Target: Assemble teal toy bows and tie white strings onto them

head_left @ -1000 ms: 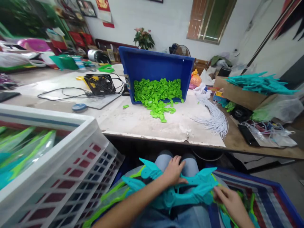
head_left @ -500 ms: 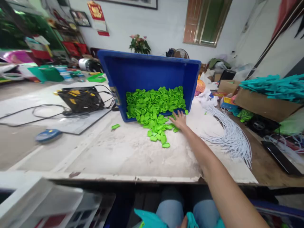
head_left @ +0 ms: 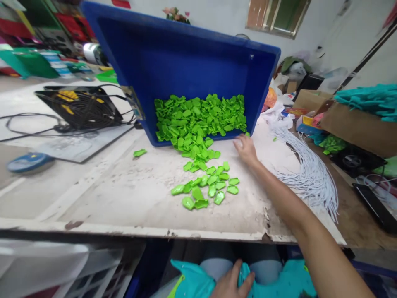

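Note:
My right hand (head_left: 246, 150) rests at the front right lip of a blue bin (head_left: 198, 54), its fingers a little apart and no piece visible in them. The bin lies tipped on its side, its mouth toward me. Small bright green plastic pieces (head_left: 201, 118) heap up inside it and spill over the lip. Several loose green pieces (head_left: 212, 179) lie spread on the table left of my right wrist. Down at my lap, my left hand (head_left: 229, 285) has its fingers closed on a teal piece (head_left: 244, 271), whose full shape is hidden. More teal material (head_left: 192, 281) lies around it.
A black fan (head_left: 82, 105) with cables and a blue disc-shaped object (head_left: 29, 162) are at the left of the white tabletop (head_left: 124, 198). To the right lie a bundle of white ties (head_left: 313, 178), a cardboard box (head_left: 356, 128) topped with teal pieces, and a dark flat object (head_left: 375, 207).
Several green pieces have come nearer to me and spread out on the table. My right hand has moved slightly right along the bin's lip. My left hand shows more, and the view has shifted closer.

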The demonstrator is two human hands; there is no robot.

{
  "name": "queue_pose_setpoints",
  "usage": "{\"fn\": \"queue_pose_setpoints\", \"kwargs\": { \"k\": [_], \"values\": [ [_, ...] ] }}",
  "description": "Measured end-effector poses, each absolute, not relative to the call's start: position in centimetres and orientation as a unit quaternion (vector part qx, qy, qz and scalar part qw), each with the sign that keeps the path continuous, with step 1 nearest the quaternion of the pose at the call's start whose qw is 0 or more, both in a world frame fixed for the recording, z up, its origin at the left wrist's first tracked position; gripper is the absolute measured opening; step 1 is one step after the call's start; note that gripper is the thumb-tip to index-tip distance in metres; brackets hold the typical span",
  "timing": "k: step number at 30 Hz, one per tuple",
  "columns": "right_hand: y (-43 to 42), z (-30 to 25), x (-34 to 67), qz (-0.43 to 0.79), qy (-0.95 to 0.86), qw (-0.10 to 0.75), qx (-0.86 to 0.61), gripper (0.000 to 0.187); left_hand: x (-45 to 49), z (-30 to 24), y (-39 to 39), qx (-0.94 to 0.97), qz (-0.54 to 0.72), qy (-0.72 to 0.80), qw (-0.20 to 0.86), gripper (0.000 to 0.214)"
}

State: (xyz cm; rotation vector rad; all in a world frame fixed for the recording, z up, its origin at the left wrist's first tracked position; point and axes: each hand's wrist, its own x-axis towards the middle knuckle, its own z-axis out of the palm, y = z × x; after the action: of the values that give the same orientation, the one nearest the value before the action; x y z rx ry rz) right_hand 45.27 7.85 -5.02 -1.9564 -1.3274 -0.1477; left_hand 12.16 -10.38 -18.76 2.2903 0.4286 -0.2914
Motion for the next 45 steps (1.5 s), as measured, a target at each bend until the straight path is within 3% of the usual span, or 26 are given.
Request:
{"fn": "queue_pose_setpoints", "kwargs": {
  "k": [3,5,9,14,19,22,28,31,36,45],
  "values": [
    [7.7,-5.4,46.0,-0.008,-0.479,0.361,-0.800,0.044,12.7,-16.2,-9.3,0.923,-0.130,0.116,0.344,0.101],
    [5.6,-6.0,44.1,0.036,-0.542,0.346,-0.765,0.042,13.1,-14.5,-9.0,0.923,-0.134,0.122,0.339,0.113],
    [-1.2,-6.2,38.1,-0.021,-0.653,0.284,-0.702,0.031,13.3,-12.0,-9.5,0.921,-0.143,0.139,0.334,0.112],
    [-6.0,-5.2,33.8,-0.064,-0.643,0.167,-0.744,0.019,12.6,-10.7,-10.0,0.926,-0.090,0.131,0.343,0.113],
    [-8.8,-5.1,33.3,0.019,-0.532,0.251,-0.808,0.016,11.6,-11.2,-9.7,0.930,-0.037,0.120,0.345,0.093],
    [-10.8,-5.3,33.6,0.024,-0.478,0.281,-0.832,0.024,11.4,-11.5,-9.7,0.943,-0.029,0.116,0.312,0.082],
    [-13.3,-4.9,34.0,-0.067,-0.455,0.178,-0.870,0.034,11.7,-10.4,-9.4,0.945,-0.056,0.113,0.302,0.082],
    [-14.0,-4.7,34.6,-0.093,-0.495,0.193,-0.842,0.028,11.8,-10.1,-9.0,0.944,-0.054,0.128,0.298,0.083],
    [-14.0,-4.7,36.4,-0.019,-0.634,0.260,-0.728,0.018,12.1,-9.9,-8.4,0.943,-0.060,0.125,0.302,0.084],
    [-12.0,-3.5,38.2,0.072,-0.716,0.181,-0.670,0.009,13.5,-8.8,-7.1,0.920,-0.113,0.132,0.351,0.095]
  ]
}}
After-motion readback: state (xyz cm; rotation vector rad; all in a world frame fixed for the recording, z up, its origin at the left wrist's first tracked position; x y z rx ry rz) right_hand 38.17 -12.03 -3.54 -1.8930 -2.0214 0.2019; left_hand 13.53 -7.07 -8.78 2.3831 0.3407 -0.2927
